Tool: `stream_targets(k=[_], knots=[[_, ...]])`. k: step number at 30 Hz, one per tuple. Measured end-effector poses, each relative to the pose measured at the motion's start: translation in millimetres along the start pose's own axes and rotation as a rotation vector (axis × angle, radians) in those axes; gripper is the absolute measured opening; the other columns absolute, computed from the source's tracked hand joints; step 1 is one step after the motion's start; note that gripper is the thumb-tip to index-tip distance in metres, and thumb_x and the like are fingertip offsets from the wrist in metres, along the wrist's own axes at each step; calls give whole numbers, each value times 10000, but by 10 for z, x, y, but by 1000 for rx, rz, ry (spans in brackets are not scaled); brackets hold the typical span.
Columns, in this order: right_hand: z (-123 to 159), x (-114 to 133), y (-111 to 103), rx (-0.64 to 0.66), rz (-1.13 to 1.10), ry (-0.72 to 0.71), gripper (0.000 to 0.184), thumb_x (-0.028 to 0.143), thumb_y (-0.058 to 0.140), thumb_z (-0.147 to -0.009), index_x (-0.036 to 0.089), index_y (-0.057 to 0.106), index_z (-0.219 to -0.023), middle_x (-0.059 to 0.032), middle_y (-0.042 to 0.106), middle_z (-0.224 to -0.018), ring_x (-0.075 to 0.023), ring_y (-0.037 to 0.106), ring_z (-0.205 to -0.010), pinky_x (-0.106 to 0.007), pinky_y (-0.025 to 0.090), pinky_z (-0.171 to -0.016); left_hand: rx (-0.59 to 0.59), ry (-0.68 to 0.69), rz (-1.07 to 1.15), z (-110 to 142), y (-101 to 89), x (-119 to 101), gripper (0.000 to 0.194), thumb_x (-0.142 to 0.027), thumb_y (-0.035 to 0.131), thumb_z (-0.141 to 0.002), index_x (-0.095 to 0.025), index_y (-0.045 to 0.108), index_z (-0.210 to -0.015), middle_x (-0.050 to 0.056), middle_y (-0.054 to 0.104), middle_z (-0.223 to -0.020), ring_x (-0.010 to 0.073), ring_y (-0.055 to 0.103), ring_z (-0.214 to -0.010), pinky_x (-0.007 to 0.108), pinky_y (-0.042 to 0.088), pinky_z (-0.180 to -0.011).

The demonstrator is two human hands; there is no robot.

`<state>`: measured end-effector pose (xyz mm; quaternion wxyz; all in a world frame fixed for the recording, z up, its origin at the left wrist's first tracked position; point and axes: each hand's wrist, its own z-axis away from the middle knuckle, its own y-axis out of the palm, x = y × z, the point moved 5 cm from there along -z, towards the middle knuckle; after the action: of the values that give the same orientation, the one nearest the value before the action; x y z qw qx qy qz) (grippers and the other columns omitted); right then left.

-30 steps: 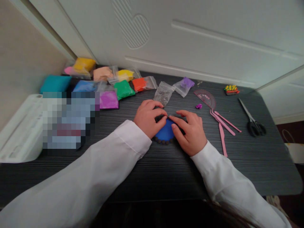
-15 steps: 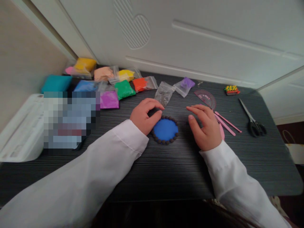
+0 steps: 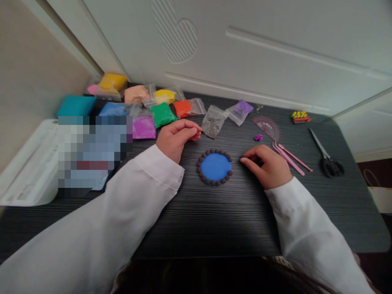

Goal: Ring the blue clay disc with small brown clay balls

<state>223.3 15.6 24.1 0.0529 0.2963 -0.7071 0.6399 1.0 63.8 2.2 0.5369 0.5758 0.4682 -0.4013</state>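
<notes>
A flat blue clay disc [image 3: 216,167] lies on the dark table, ringed by small dark clay balls [image 3: 203,178] that leave a gap at its right edge. My left hand [image 3: 177,138] is up and left of the disc, thumb pressed to the fingers, near a clear zip bag [image 3: 213,121]. Whether anything is in that pinch I cannot tell. To the right of the disc and apart from it, my right hand [image 3: 267,166] has thumb and index finger together. A dark speck shows at their tips, too small to name.
Bagged clay packs, such as the green one [image 3: 163,114], line the back left. Behind my right hand lie a purple clay lump [image 3: 259,137], a protractor [image 3: 267,127] and pink tools [image 3: 292,161]. Scissors [image 3: 326,157] lie at the right; a pixelated object [image 3: 94,155] is at the left.
My left hand has left the disc's edge, moving up and left, and its fingers have come together. My right hand has shifted slightly right and down and closed to a pinch, uncovering the purple lump.
</notes>
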Motion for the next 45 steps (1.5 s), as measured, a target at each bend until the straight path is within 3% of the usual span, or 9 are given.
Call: stream_targets(k=[4, 7, 10, 16, 20, 23, 27, 32, 45], knots=[[21, -79, -9, -132, -137, 160, 202, 369, 601, -681, 200, 507, -740, 20, 555, -616, -111, 518, -540, -258, 423, -517, -28, -17, 80, 10, 21, -24, 84, -135, 557, -622, -161, 633, -600, -25, 586, -557, 79, 535, -536, 219, 420, -545], [35, -105, 29, -187, -362, 181, 208, 339, 541, -739, 212, 474, -889, -3, 617, -758, -128, 592, -659, -290, 469, -626, -43, -21, 107, 15, 26, -39, 82, -136, 558, -622, -154, 626, -580, -23, 580, -551, 75, 533, -525, 211, 417, -532], [30, -62, 42, -180, -425, 167, 217, 338, 417, -817, 205, 474, -979, -27, 634, -837, -121, 608, -697, -290, 473, -654, -44, -24, 105, 19, 28, -41, 80, -142, 563, -624, -150, 622, -571, -21, 574, -543, 74, 528, -517, 210, 413, -526], [46, 76, -47, -87, -164, 165, 389, 410, 351, -832, 185, 485, -546, 25, 511, -490, -77, 463, -470, -231, 359, -515, -13, -11, 43, 5, 7, -5, 80, -169, 562, -647, -160, 615, -588, -23, 568, -548, 80, 520, -520, 220, 405, -531], [49, 99, -66, -100, -106, 149, 310, 409, 474, -767, 188, 465, -551, 42, 456, -489, -72, 402, -454, -219, 320, -467, 80, 113, -256, 59, 41, -88, 66, -216, 562, -674, -172, 609, -657, -9, 586, -630, 105, 532, -605, 253, 422, -599], [35, 72, -39, -175, -111, 109, 142, 334, 515, -743, 198, 555, -755, 25, 525, -594, -92, 453, -515, -228, 366, -501, 284, 313, -635, 236, 211, -219, 80, -243, 579, -660, -173, 609, -683, 21, 602, -723, 143, 540, -733, 302, 426, -716], [14, 39, 42, -172, -109, 46, 224, 243, 465, -762, 205, 560, -960, -27, 606, -800, -130, 526, -651, -267, 417, -588, 502, 551, -946, 611, 446, -314, 142, -287, 589, -642, -201, 621, -750, 33, 624, -824, 186, 509, -852, 367, 392, -816], [10, 18, 68, -161, -149, 65, 235, 229, 466, -761, 200, 530, -985, -21, 617, -834, -125, 543, -682, -258, 426, -611, 518, 586, -1129, 862, 488, -271, 245, -328, 593, -637, -197, 612, -843, 54, 627, -911, 243, 479, -933, 424, 369, -832], [9, 37, 59, -157, -132, 50, 198, 210, 473, -758, 200, 539, -945, -7, 606, -793, -116, 534, -660, -243, 411, -592, 527, 642, -1198, 869, 369, -244, 166, -257, 600, -647, -234, 601, -812, 22, 633, -878, 229, 517, -892, 423, 385, -818]])
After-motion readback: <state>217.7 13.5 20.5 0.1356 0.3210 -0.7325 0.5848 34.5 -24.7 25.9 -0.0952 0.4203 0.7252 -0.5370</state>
